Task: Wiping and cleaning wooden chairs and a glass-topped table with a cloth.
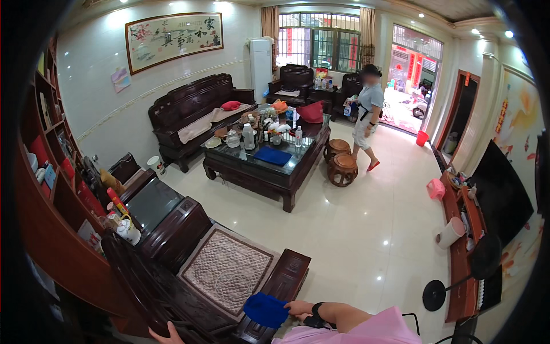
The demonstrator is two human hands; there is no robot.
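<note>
My right hand has its fingers closed on the edge of a blue cloth. The cloth lies bunched over the front of the dark carved armrest, partly on the quilted seat pad of a wooden armchair. At the bottom edge, my left hand is only partly in view. Its visible fingers are spread against the dark wooden chair back, and it appears to hold nothing loose.
A low glass-topped table loaded with kettles and bottles stands ahead, beside two wooden stools. Another person walks near the doorway. Shelves line the left; a black fan and a TV cabinet stand right.
</note>
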